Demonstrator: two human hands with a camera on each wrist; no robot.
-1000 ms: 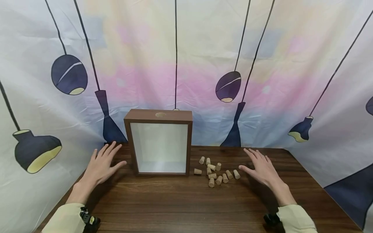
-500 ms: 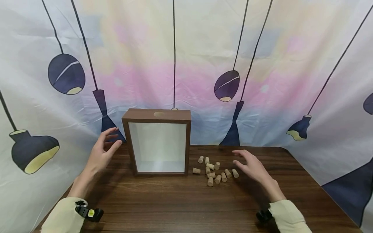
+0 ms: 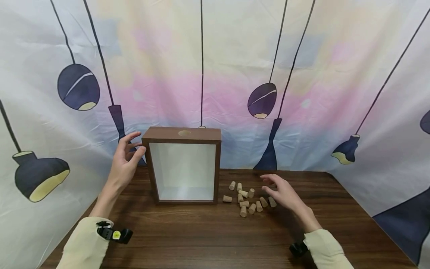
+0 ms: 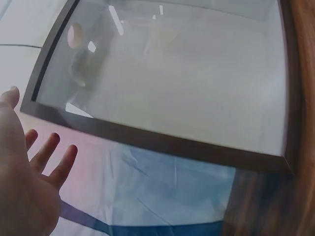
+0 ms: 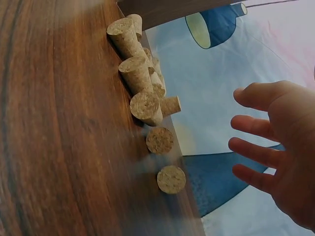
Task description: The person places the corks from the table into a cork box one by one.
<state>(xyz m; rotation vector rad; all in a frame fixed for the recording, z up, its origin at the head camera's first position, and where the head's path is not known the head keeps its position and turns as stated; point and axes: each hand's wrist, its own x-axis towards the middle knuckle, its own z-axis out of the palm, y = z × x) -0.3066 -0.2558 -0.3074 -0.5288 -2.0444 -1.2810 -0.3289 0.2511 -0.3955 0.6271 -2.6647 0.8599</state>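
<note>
A brown wooden box frame with a clear front and a round hole in its top stands upright on the table. My left hand hovers beside its upper left edge, fingers loosely bent and holding nothing; the left wrist view shows a small gap between that hand and the frame. Several cork stoppers lie scattered to the right of the box. Above and just right of them is my right hand, its fingers relaxed. In the right wrist view the hand is apart from the corks.
The dark wooden table carries the box and corks. A cloth backdrop printed with hanging lamps rises behind and at both sides. A dark wrist-worn camera sits on the left wrist, another on the right.
My left hand has risen and moved right, closer to the box's upper left edge. My right hand has shifted left toward the corks, its fingers bending a little. Box and corks stay put.
</note>
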